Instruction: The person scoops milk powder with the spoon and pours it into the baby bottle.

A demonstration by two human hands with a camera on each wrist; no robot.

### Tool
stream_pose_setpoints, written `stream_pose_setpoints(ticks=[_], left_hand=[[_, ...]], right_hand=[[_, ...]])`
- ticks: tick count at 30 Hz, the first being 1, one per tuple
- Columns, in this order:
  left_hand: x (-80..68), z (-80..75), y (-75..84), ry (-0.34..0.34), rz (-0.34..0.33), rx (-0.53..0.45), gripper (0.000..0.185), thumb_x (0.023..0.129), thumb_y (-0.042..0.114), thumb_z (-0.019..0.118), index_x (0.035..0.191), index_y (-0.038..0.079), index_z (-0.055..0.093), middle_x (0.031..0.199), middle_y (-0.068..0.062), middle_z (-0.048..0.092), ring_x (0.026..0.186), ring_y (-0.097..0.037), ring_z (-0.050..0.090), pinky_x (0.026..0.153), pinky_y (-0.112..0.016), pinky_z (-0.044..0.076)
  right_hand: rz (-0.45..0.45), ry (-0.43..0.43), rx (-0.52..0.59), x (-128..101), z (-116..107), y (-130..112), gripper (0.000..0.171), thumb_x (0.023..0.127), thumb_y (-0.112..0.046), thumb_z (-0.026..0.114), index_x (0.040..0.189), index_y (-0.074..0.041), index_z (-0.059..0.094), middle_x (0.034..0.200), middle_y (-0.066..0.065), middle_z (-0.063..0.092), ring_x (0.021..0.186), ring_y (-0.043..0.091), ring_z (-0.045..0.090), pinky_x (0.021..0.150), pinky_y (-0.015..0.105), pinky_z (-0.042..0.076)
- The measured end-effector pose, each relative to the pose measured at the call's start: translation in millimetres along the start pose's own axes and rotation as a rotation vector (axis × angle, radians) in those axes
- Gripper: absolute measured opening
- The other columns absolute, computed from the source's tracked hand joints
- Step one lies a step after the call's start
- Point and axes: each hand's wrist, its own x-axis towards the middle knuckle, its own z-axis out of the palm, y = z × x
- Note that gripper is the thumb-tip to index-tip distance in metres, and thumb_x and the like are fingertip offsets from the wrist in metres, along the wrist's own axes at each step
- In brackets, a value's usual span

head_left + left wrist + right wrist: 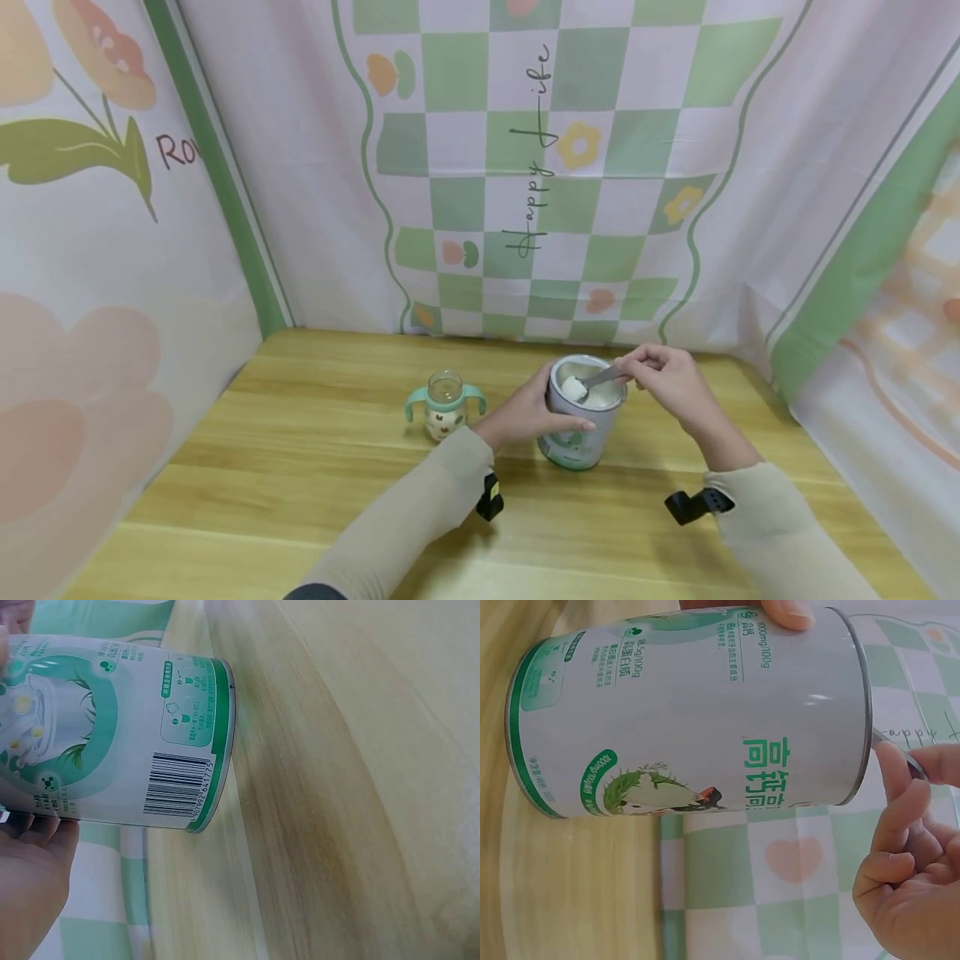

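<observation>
My left hand point(525, 412) grips an open milk powder can point(588, 446) around its side, the thumb across the front. The can is white with a green band at its base and leans slightly. In the left wrist view a barcode and printed directions show on the can point(112, 735). A metal spoon point(602, 377) is pinched by its handle in my right hand point(667, 379). Its bowl, heaped with white powder point(574, 388), is at the can's mouth. The right wrist view shows the spoon handle point(916, 768) between thumb and fingers, just beyond the can's rim.
Left of the can stands a clear baby bottle point(446, 414) with mint-green handles and an open top. Both are on a wooden table point(300, 467). Printed curtains point(517, 192) hang along the table's back and sides. Each sleeve carries a black wrist camera point(490, 497).
</observation>
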Motion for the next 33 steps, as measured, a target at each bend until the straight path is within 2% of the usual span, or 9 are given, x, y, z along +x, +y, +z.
stream_pose_setpoints(ticks=[4,14,22,25,30,33], left_hand=[[-0.4,-0.1,-0.6,-0.001,0.005,-0.001,0.089,0.081,0.032,0.086,0.151,0.03,0.032,0.136,0.013,0.05,0.121,-0.006,0.052,0.102,-0.034,0.043],[-1.5,-0.3,1.8,-0.006,0.003,0.008,0.088,0.082,0.033,0.086,0.151,0.03,0.031,0.136,0.013,0.05,0.12,-0.006,0.052,0.102,-0.034,0.044],[-2.4,0.0,2.8,0.0,-0.014,-0.001,0.088,0.082,0.033,0.086,0.151,0.031,0.032,0.135,0.014,0.05,0.121,-0.005,0.052,0.103,-0.036,0.042],[-2.4,-0.2,2.2,0.002,-0.026,-0.009,0.086,0.082,0.034,0.086,0.15,0.032,0.032,0.134,0.015,0.051,0.12,-0.005,0.052,0.103,-0.038,0.043],[-2.5,-0.2,2.2,0.013,-0.051,-0.008,0.086,0.082,0.036,0.086,0.15,0.031,0.033,0.133,0.015,0.051,0.119,-0.006,0.052,0.103,-0.041,0.043],[-3.4,0.1,3.5,0.025,-0.076,-0.005,0.088,0.081,0.037,0.086,0.15,0.03,0.033,0.133,0.015,0.05,0.119,-0.006,0.051,0.103,-0.042,0.042]], right_hand=[[0.014,0.036,0.032,-2,1,3,0.035,0.102,-0.03,0.061,0.101,0.004,0.068,0.086,0.007,0.075,0.077,0.014,0.057,0.066,0.026,0.045],[-0.04,0.097,-0.043,-8,6,4,0.035,0.099,-0.035,0.065,0.096,0.0,0.069,0.083,0.011,0.073,0.057,0.013,0.04,0.05,0.03,0.033],[-0.042,0.125,-0.037,-7,7,6,0.034,0.099,-0.034,0.066,0.094,0.0,0.069,0.082,0.01,0.073,0.058,0.013,0.042,0.052,0.03,0.033],[-0.029,0.131,-0.021,-7,7,8,0.035,0.099,-0.034,0.066,0.096,0.001,0.069,0.084,0.01,0.073,0.062,0.013,0.047,0.055,0.029,0.036],[-0.003,0.135,0.036,-6,6,12,0.035,0.099,-0.031,0.065,0.1,0.004,0.068,0.085,0.008,0.074,0.074,0.011,0.058,0.064,0.024,0.045],[0.012,0.129,0.096,-5,5,12,0.035,0.099,-0.029,0.065,0.103,0.006,0.068,0.085,0.005,0.074,0.075,0.009,0.059,0.066,0.022,0.047]])
